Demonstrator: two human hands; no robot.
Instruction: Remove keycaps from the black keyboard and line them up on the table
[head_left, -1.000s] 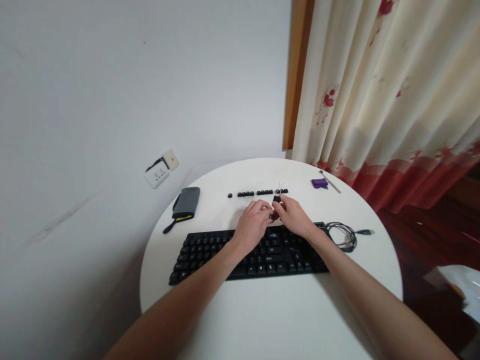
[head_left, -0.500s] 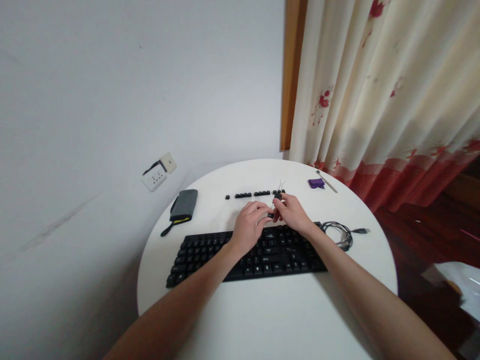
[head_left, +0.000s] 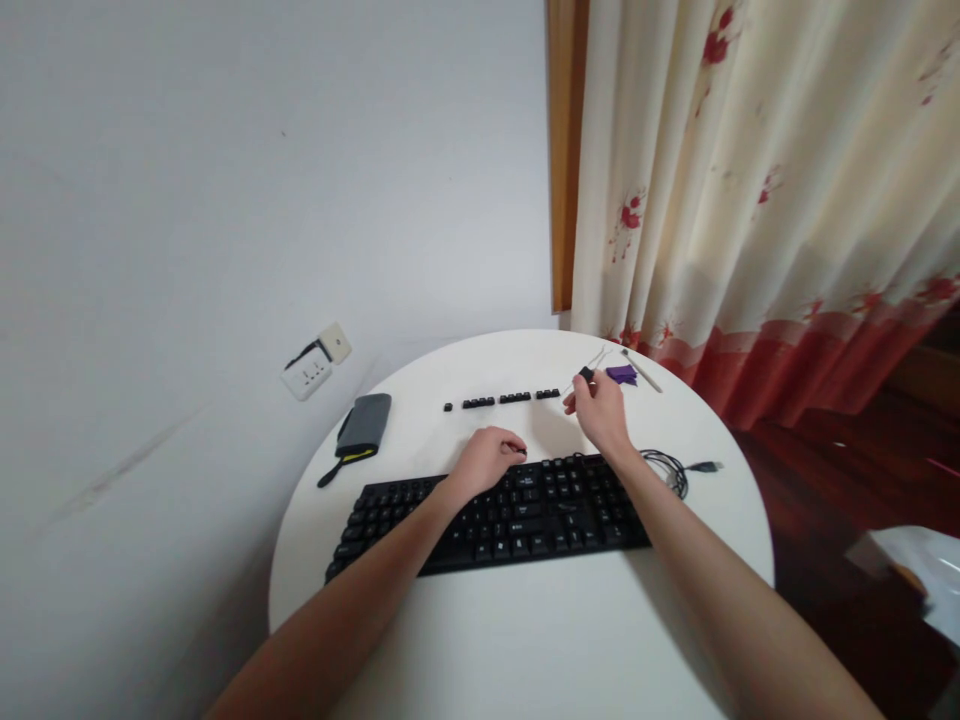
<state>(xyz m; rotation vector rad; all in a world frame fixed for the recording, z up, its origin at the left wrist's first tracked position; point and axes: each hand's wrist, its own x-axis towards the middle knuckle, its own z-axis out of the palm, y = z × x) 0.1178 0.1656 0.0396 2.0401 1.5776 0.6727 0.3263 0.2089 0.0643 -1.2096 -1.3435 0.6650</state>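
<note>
My left hand is closed just above the back edge of a black keyboard, with a small black keycap pinched at its fingertips. My right hand is raised behind the keyboard's right part, its fingers closed around the black handle of a wire keycap puller. Thin wire loops stick out from the puller's handle. Black keycaps lie in a row of small groups behind the keyboard, with a lone keycap at the left end. My forearms hide part of the keyboard.
On the round white table, a grey pouch with a strap lies at left. A purple cloth and a thin brush lie at back right. The coiled USB cable is right of the keyboard. Wall and curtain border the table.
My hands have moved apart. The right one has gone right and up with the puller, away from the keycap. My left hand has lowered toward the keyboard's back edge, keeping the keycap.
</note>
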